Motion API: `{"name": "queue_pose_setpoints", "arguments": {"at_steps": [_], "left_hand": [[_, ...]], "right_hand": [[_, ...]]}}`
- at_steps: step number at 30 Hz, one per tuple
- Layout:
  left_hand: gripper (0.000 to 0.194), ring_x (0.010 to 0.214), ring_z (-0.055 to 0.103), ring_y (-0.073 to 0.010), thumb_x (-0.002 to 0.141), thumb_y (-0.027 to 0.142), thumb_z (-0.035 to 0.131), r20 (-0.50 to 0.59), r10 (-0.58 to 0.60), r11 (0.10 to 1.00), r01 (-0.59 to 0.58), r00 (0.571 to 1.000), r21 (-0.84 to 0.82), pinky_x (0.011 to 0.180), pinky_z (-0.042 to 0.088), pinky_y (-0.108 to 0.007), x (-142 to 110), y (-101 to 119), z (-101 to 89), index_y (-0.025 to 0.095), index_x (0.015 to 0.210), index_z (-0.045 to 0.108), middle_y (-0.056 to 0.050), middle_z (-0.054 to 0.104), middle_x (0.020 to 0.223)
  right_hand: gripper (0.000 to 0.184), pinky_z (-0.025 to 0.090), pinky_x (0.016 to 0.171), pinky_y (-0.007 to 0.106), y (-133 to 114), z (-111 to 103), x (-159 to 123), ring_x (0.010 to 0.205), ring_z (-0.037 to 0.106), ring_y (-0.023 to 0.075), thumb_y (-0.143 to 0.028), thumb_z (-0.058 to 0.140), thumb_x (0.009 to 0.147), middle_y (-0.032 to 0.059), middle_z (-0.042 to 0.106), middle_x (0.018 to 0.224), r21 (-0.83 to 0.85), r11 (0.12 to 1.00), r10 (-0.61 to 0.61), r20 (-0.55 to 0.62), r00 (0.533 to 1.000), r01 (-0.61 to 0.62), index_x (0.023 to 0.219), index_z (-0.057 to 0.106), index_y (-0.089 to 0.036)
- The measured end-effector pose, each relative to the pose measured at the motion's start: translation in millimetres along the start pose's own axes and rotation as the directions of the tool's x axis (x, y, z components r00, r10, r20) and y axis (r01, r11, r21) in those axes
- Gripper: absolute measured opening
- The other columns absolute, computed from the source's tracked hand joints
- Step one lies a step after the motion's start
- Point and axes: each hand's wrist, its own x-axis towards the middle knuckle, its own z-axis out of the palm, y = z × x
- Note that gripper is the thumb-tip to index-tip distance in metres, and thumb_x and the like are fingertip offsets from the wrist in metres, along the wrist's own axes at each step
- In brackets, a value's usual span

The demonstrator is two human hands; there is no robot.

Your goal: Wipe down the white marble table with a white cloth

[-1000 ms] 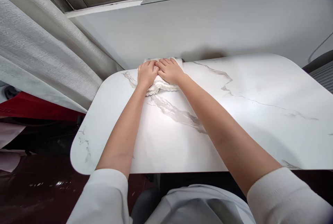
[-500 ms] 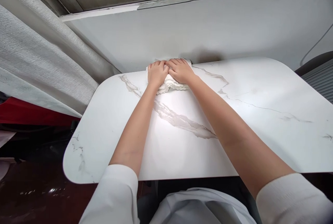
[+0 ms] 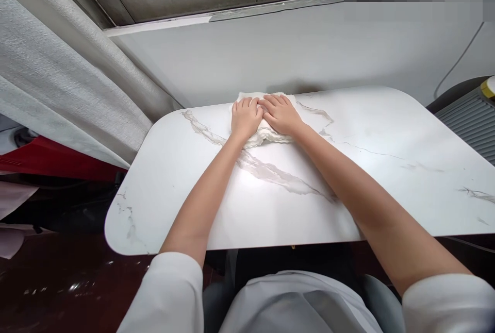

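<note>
A crumpled white cloth (image 3: 266, 135) lies on the white marble-patterned table (image 3: 263, 219), at its back edge against the wall. My left hand (image 3: 246, 118) rests flat on the left part of the cloth, fingers stretched forward. Beside it, my right hand (image 3: 281, 113) presses on the right part with its fingers also extended. The two hands nearly meet at thumbs and fingertips. Both palms hide much of the cloth, whose layered, wavy front edge shows below them.
Along the left hangs a light curtain (image 3: 73, 60), with a red object (image 3: 58, 160) below it. A pale wall (image 3: 216, 60) rises behind the table. At the right edge stands a grey ribbed object (image 3: 467, 116), and a thin cable (image 3: 460, 60) runs down the wall.
Both hands and the cloth have shifted slightly right and a little toward me over the tabletop. The camera view has tilted a bit.
</note>
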Motion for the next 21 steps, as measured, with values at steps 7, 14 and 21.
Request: {"name": "queue_pose_setpoints", "arguments": {"at_steps": [7, 14, 21], "left_hand": [[0.046, 0.137, 0.043, -0.0272, 0.098, 0.025, 0.031, 0.003, 0.03, 0.997, -0.03, 1.0, 0.068, 0.119, 0.023, -0.046, -42.6, 21.8, -6.8, 0.015, 0.138, 0.052, -0.012, 0.052, 0.145], [0.047, 0.14, 0.04, -0.0279, 0.1, 0.026, 0.029, 0.039, 0.064, 0.995, -0.067, 0.997, 0.077, 0.12, 0.024, -0.049, -93.8, 39.7, -21.0, 0.014, 0.141, 0.049, -0.012, 0.05, 0.148], [0.05, 0.142, 0.038, -0.033, 0.101, 0.029, 0.028, 0.057, 0.076, 0.989, -0.082, 0.995, 0.122, 0.118, 0.028, -0.054, -157.1, 61.6, -35.9, 0.009, 0.144, 0.044, -0.018, 0.043, 0.151]], "right_hand": [[0.051, 0.021, 0.117, 0.051, -10.6, -7.9, -46.3, 0.139, 0.036, 0.029, -0.029, 0.028, 0.098, 0.013, 0.045, 0.15, 0.006, 0.999, -0.031, -0.026, 0.999, 0.031, 0.142, 0.049, -0.013], [0.053, 0.023, 0.115, 0.059, -40.7, -17.1, -104.5, 0.143, 0.031, 0.0351, -0.03, 0.03, 0.099, 0.0202, 0.038, 0.153, -0.051, 0.999, 0.01, -0.061, 0.998, -0.013, 0.146, 0.045, -0.01], [0.052, 0.023, 0.115, 0.063, -62.3, -33.2, -158.6, 0.144, 0.029, 0.0392, -0.028, 0.036, 0.098, 0.0232, 0.035, 0.154, -0.069, 0.997, -0.027, -0.024, 0.999, 0.025, 0.148, 0.044, -0.013]]}}
